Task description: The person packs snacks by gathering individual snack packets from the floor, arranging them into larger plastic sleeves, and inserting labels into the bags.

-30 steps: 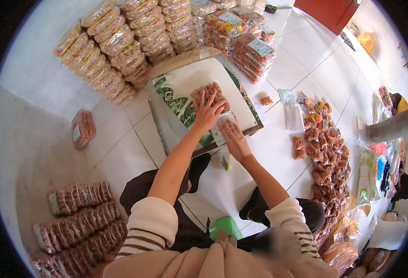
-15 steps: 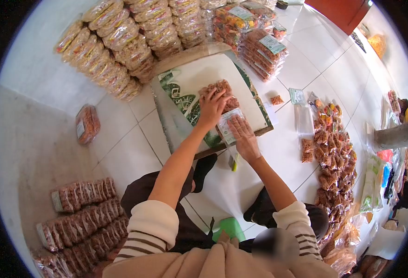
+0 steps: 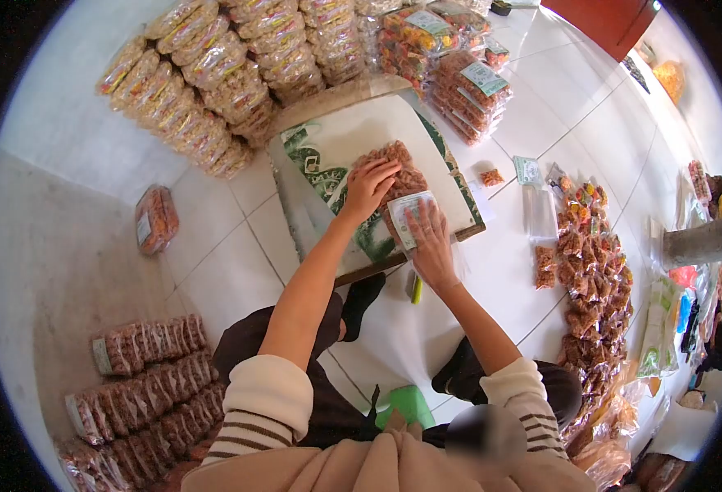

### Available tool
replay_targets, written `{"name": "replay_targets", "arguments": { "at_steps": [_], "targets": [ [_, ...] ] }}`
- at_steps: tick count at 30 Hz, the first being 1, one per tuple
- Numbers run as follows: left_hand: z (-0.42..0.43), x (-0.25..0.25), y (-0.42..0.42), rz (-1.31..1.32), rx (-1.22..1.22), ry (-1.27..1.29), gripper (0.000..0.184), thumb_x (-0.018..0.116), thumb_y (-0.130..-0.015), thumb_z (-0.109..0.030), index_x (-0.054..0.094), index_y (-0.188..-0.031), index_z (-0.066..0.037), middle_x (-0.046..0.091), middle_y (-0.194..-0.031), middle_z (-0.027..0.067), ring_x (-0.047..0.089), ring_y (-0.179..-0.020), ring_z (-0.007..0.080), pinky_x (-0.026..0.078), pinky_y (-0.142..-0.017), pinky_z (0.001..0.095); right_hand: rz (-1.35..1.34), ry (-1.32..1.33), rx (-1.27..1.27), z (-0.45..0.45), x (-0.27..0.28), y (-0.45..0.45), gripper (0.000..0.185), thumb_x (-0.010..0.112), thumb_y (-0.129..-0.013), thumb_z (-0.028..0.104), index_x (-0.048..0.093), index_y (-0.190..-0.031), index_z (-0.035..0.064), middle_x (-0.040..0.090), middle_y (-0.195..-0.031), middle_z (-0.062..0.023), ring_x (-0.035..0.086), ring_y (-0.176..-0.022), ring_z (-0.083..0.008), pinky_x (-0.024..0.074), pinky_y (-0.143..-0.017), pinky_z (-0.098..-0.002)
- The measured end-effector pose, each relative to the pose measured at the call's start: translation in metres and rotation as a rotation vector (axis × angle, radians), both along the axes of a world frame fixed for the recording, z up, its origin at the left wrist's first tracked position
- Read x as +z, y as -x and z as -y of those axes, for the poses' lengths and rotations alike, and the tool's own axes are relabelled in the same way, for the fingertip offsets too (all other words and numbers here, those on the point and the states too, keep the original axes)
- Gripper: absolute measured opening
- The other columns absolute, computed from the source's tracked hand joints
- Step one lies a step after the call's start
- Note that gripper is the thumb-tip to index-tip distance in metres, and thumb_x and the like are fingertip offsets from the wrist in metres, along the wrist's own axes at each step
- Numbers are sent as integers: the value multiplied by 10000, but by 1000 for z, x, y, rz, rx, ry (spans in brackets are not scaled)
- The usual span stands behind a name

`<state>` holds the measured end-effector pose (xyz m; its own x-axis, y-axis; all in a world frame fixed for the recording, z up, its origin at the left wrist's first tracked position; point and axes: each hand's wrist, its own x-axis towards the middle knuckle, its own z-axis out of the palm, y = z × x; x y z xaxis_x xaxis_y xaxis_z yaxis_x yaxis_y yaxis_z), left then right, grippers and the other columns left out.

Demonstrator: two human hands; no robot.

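A clear plastic bag of brown snack pieces [image 3: 410, 178] lies on the white-and-green cardboard box [image 3: 353, 131] in front of me. A printed label card [image 3: 400, 220] shows at the bag's near end; I cannot tell whether it is inside. My left hand [image 3: 369, 187] rests on the bag's left side, its fingers stretched across the top. Flat over the card lies my right hand [image 3: 432, 244], fingers extended. Just beyond the box's near edge is a slim green object [image 3: 416, 289], its kind unclear.
Stacked snack packs [image 3: 205, 66] stand behind the box at left, labelled packs [image 3: 469, 90] at right. Many small snack bags [image 3: 590, 279] line the floor at right, near clear plastic sleeves [image 3: 539, 213]. Rows of packed bags [image 3: 148, 385] lie at lower left, a single pack [image 3: 156, 219] above them.
My left hand has slid slightly left and down on the bag, its fingers closer together. My right hand has shifted slightly over the card, and the bag's contents look more spread out.
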<state>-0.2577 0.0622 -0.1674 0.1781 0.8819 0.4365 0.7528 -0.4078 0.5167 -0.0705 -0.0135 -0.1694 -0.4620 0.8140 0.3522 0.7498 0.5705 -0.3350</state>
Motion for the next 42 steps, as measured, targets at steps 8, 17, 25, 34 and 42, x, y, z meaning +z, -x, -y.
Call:
{"name": "replay_targets", "arguments": {
  "at_steps": [8, 17, 25, 34, 42],
  "targets": [
    [6, 6, -1, -47, -29, 20, 397, 554, -801, -344, 515, -1167, -194, 471, -1236, -15, 373, -1180, 194, 218, -955, 419, 59, 10, 186, -26, 17, 4, 716, 608, -641, 152, 332, -1302, 123, 236, -1379, -137, 180, -1288, -316, 171, -1034, -455],
    [4, -32, 0, 114, 154, -42, 724, 613, -678, -547, 378, -1267, -198, 246, -1373, 60, 157, -1267, 358, 130, -994, 531, 33, -14, 209, -11, 8, -14, 706, 609, -688, 219, 301, -1293, 27, 260, -1363, -149, 189, -1287, -295, 156, -1052, -437],
    [8, -20, 12, 177, 13, 88, 679, 640, -645, -557, 457, -1208, -224, 234, -1368, 81, 124, -1275, 371, 165, -1013, 525, 36, -34, 115, -17, 18, 5, 671, 561, -758, 287, 279, -1296, 3, 249, -1364, -163, 189, -1287, -293, 161, -1048, -432],
    [11, -20, 14, 36, -35, -5, 611, 660, -686, -440, 449, -1232, -265, 184, -1393, 80, 132, -1285, 342, 171, -1019, 513, 62, -26, 217, -10, 11, -16, 641, 542, -790, 277, 270, -1289, -19, 263, -1355, -157, 208, -1277, -299, 172, -1040, -444],
    [30, 11, -3, -64, 173, 112, 539, 606, -751, -403, 426, -1242, -277, 212, -1372, 117, 202, -1256, 344, 155, -982, 578, 42, -41, 20, 27, 8, -13, 567, 554, -782, 204, 325, -1259, 0, 334, -1311, -135, 265, -1251, -266, 202, -1024, -432]
  ]
}}
